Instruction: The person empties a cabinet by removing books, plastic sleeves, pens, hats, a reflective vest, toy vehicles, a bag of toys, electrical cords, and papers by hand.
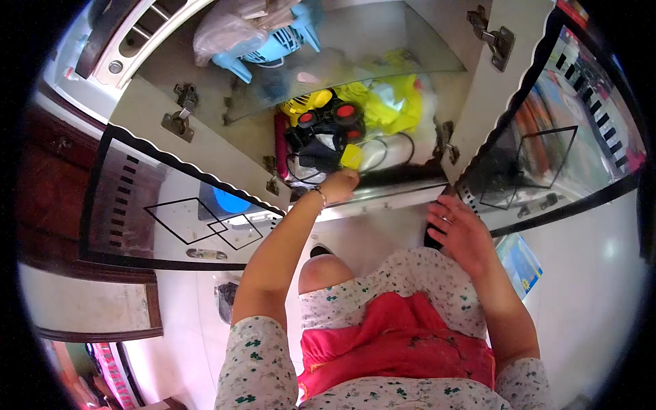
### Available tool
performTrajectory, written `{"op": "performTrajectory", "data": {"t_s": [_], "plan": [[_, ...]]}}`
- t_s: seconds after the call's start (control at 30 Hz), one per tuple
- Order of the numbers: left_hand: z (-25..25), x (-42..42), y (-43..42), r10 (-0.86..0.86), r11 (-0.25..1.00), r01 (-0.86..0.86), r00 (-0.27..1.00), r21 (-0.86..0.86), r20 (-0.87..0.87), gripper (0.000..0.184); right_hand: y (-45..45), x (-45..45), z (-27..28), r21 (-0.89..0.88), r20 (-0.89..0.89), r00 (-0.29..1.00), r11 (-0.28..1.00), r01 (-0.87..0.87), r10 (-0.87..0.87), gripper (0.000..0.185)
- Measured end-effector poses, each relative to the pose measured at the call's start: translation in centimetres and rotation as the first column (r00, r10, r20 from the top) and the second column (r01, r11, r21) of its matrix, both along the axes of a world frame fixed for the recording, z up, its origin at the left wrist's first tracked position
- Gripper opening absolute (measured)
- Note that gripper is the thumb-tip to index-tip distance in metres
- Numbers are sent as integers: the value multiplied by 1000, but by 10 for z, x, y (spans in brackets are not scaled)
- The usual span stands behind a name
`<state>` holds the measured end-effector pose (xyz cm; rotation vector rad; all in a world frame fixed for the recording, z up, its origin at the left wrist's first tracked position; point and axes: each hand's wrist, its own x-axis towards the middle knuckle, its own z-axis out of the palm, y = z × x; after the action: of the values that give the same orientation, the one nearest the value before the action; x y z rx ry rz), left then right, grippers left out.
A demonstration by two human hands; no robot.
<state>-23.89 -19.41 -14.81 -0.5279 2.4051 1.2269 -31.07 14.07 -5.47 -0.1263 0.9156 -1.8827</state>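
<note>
My left hand (pixel 339 186) reaches to the front edge of the low cabinet shelf, its fingers curled; what they hold, if anything, is hidden. Just beyond the fingertips is a small yellow square piece (pixel 352 156); I cannot tell whether they touch it. Behind lie a black object with red round ends (pixel 346 112), dark cloth-like items, a black cable (pixel 413 147) and bright yellow-green material (pixel 386 102). My right hand (pixel 459 229) is open, fingers apart, near the lower corner of the right cabinet door (pixel 506 171), and holds nothing.
Both glass-panelled doors stand open, the left door (pixel 184 212) angled outward. A glass shelf (pixel 383 41) above carries a light-blue plastic object (pixel 277 46) and a plastic bag (pixel 229 31). A blue-and-yellow packet (pixel 519 263) and a dark bag (pixel 225 301) lie on the floor.
</note>
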Motion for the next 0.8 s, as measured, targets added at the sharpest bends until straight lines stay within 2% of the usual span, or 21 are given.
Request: {"op": "performTrajectory", "data": {"t_s": [0.03,0.07,0.13,0.3,0.37,0.4,0.53,0.63,0.7,0.8], "plan": [[-1,-2,1,-90,993,87,996,-85,-22,26,0,0,0,1,0,1000,1000,3,-3,38],[-2,-4,2,-94,992,92,995,-84,-22,26,1,1,0,-4,-4,1000,1000,1,-1,38],[23,-9,15,142,987,-131,981,93,-131,25,1,0,-1,-8,-10,1000,1000,5,-5,38],[35,-43,8,209,977,-211,968,-2,-140,23,2,-2,-1,4,5,1000,1000,-10,10,38],[15,-51,-2,204,973,-230,909,-31,-363,22,2,-3,-2,7,18,1000,1000,-5,4,38],[16,-54,-2,193,974,-223,892,-27,-408,23,1,-3,-1,12,26,1000,1000,-1,1,38],[10,-63,0,192,963,-257,872,-87,-449,24,3,-3,1,-2,31,1000,1000,3,-3,38],[7,-70,6,210,970,-241,886,-24,-413,24,4,-4,2,3,38,999,1000,1,-1,38],[9,-70,15,-102,881,-206,797,-426,-596,28,5,-3,2,16,30,1000,1000,0,-1,38],[23,-75,27,-116,930,-121,798,-346,-591,33,6,-3,3,15,30,1000,1000,10,-10,38]]}}
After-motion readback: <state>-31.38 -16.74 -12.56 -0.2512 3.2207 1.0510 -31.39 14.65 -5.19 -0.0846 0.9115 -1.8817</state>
